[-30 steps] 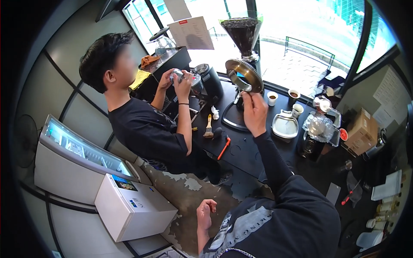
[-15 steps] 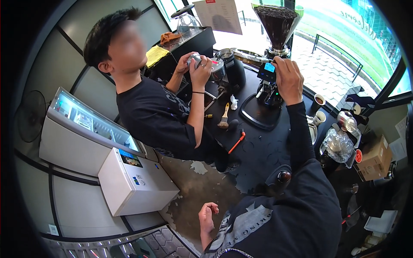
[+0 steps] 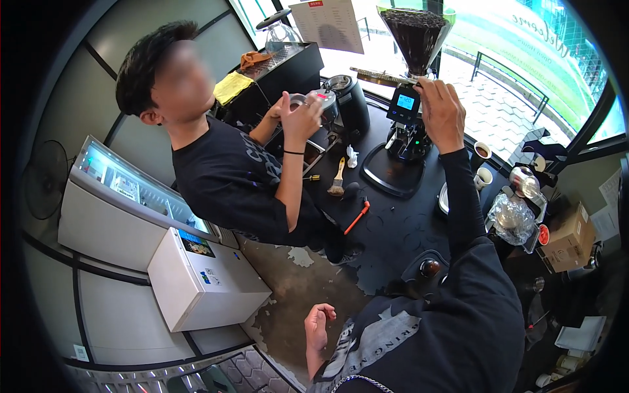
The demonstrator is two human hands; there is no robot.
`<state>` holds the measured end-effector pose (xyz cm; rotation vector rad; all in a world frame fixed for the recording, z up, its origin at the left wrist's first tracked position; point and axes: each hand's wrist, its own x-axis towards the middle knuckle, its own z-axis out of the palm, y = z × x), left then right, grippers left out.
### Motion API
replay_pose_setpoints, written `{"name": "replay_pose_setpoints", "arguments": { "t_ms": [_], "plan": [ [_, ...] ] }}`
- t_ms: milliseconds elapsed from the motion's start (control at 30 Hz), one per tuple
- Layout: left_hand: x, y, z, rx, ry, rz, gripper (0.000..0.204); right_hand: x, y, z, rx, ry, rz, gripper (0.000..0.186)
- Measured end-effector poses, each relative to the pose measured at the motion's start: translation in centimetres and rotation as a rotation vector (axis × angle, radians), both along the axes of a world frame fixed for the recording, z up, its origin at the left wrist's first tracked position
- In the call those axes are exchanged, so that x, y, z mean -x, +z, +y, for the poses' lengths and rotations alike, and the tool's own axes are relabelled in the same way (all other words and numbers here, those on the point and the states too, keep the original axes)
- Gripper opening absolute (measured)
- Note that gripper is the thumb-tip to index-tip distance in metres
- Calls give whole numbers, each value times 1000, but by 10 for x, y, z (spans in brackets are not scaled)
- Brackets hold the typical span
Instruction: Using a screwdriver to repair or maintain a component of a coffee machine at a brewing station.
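My right hand is raised at the upper right side of a black coffee grinder, its fingers closed round the edge beside the lit display. Above it rises a clear hopper filled with dark coffee beans. A toothed metal ring juts out left of the grinder's neck; whether my fingers touch it is hidden. My left hand hangs low beside my shirt, fingers curled in with nothing visible in them. Across the counter, a co-worker's hands hold a small metallic object, mostly covered by their fingers.
On the black counter lie a brush, an orange-red tool and a crumpled white tissue. Paper cups and a plastic-covered tray stand right. The co-worker stands left, near a white freezer.
The view has shifted slightly. My right hand stays at the grinder, while the toothed ring now shows more edge-on. The co-worker's fingers have shifted round the metallic object. My left hand looks much the same.
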<state>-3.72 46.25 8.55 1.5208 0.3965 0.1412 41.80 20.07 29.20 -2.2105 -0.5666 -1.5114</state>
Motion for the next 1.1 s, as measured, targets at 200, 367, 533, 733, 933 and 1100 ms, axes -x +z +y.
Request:
{"name": "replay_pose_setpoints", "arguments": {
  "t_ms": [200, 367, 533, 733, 933, 1100],
  "plan": [
    [4, -1, -1, 56, 22, -11, 46, -4, 1, -4, 13, -19, -8, 23],
    [6, -5, 2, 60, 14, -22, 47, -3, 2, 0, 6, -38, -16, 21],
    [5, -4, 5, 46, 4, -40, 49, -5, 2, 3, 1, -44, -19, 20],
    [2, -1, 9, 61, 4, -15, 53, -8, 5, 7, -6, -59, -28, 19],
    [3, -3, 13, 69, 4, -13, 55, -8, 9, 13, -29, -32, -49, 19],
    [0, 0, 14, 66, 5, -7, 57, -11, 8, 10, -35, -50, -57, 19]
  ]
}}
